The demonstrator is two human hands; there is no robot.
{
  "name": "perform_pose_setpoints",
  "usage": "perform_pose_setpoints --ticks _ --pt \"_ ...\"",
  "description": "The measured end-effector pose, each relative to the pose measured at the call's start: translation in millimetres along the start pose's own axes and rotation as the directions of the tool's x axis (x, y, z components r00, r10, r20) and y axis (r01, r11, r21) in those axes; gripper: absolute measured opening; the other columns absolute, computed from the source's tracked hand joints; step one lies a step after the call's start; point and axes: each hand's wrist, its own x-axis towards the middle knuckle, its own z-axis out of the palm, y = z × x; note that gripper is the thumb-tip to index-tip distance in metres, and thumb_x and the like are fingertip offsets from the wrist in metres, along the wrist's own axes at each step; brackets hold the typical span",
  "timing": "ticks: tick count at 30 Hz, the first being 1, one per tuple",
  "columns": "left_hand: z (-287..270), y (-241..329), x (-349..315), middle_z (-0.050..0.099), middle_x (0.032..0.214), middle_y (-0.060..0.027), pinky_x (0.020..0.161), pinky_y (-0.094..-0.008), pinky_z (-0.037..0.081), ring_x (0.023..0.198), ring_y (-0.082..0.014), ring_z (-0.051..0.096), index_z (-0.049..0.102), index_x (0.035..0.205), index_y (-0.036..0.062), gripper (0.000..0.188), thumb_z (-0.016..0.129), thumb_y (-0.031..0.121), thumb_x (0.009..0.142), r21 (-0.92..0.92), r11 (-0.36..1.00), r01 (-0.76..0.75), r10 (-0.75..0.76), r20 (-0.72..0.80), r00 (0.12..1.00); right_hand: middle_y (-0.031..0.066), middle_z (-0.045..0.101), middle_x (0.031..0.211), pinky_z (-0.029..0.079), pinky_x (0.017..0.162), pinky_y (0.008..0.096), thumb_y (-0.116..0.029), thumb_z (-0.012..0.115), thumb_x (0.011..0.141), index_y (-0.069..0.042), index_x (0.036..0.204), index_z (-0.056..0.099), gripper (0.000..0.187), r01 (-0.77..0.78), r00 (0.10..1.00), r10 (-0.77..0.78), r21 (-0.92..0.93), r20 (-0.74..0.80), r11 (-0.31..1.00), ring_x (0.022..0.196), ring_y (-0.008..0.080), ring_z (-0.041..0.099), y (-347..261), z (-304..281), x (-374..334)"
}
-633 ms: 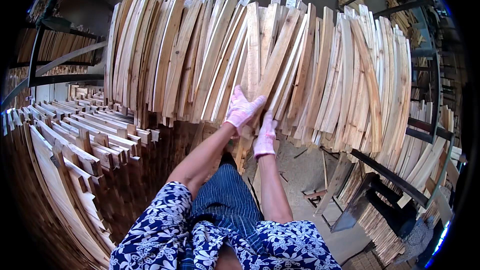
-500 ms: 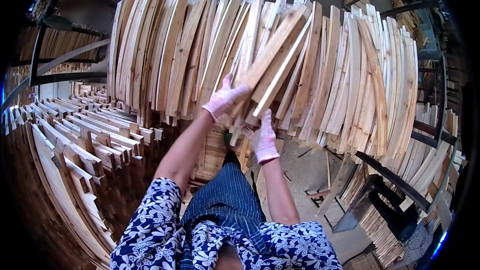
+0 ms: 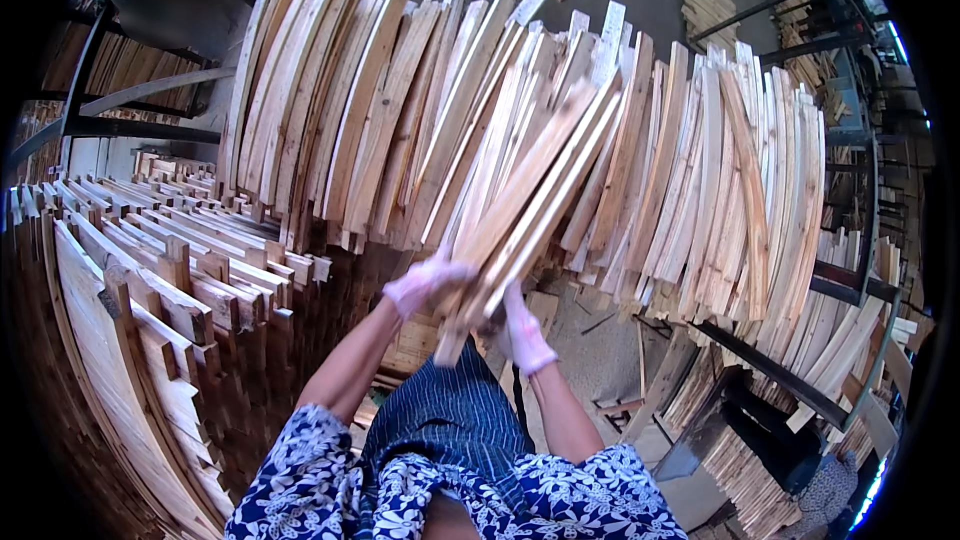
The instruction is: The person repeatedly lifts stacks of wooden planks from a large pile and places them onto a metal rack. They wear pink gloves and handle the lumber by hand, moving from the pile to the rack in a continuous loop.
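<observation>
Both my hands wear pale pinkish-white gloves and grip the near end of a small bundle of long wooden slats (image 3: 530,195). My left hand (image 3: 430,282) closes around the bundle's left side, its thumb pointing up. On the right side, my right hand (image 3: 524,330) wraps the lower ends, most of its fingers hidden behind the wood. The bundle slants away from me to the upper right, its far ends lying over a wide row of similar slats (image 3: 350,120). One slat end juts out below my left hand, toward my apron.
Dark metal frame bars (image 3: 780,375) bound the row at the right, with another frame (image 3: 75,90) at the left. Stacked lumber (image 3: 180,270) rises close on my left. Another person (image 3: 825,490) is partly visible at lower right, beside more slats.
Both hands have drawn the slats toward my body, down and slightly left. More slats now lie together in the grip, their near ends clear of the row's front edge.
</observation>
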Motion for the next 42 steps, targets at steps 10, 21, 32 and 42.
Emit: perform_pose_setpoints --ticks 10,21,32,42 --pt "67 17 -85 0.033 0.16 -0.0285 0.119 -0.0369 0.031 0.148 -0.0307 0.035 -0.002 0.16 -0.0072 0.121 0.065 0.065 0.09 0.092 0.995 0.044 -0.048 0.043 0.998 0.009 0.065 0.121 0.055 0.098 0.0377 -0.03 0.074 0.094 -0.003 0.139 0.051 0.057 0.334 0.943 -0.306 0.376 -0.133 0.864 0.108 0.0217 0.066 -21 -5 15" --pt "74 26 -319 0.038 0.153 -0.0182 0.117 -0.0422 0.034 0.143 -0.0292 0.037 0.008 0.158 0.0025 0.123 0.083 0.057 0.078 -0.001 0.747 -0.665 0.611 -0.394 0.686 0.0077 0.069 0.106 0.055 0.086 0.0319 -0.042 0.061 0.098 -0.001 0.118 0.067 0.045 0.408 0.876 -0.382 -0.03 0.295 0.912 0.096 0.0168 0.066 -88 157 -156" --pt "17 -37 -573 0.051 0.148 -0.0234 0.123 -0.0383 0.03 0.134 -0.0298 0.053 0.027 0.159 -0.0018 0.101 0.082 0.04 0.086 0.094 0.454 -0.886 0.548 -0.814 0.194 0.0092 0.061 0.126 0.054 0.09 0.0325 -0.043 0.069 0.094 -0.007 0.15 0.043 0.072 0.841 0.253 -0.214 -0.106 0.943 0.53 0.112 0.0169 0.061 -44 483 -257" --pt "-69 -154 -675 0.071 0.115 -0.0126 0.09 -0.03 0.058 0.102 -0.0205 0.07 0.065 0.126 0.0004 0.041 0.073 0.024 0.094 0.177 0.788 -0.589 0.269 -0.961 0.071 0.0345 0.057 0.131 0.052 0.1 0.0504 0.013 0.044 0.088 -0.03 0.151 0.048 0.076 0.752 -0.239 0.255 0.345 0.937 -0.561 0.116 0.0492 0.061 64 594 -204"
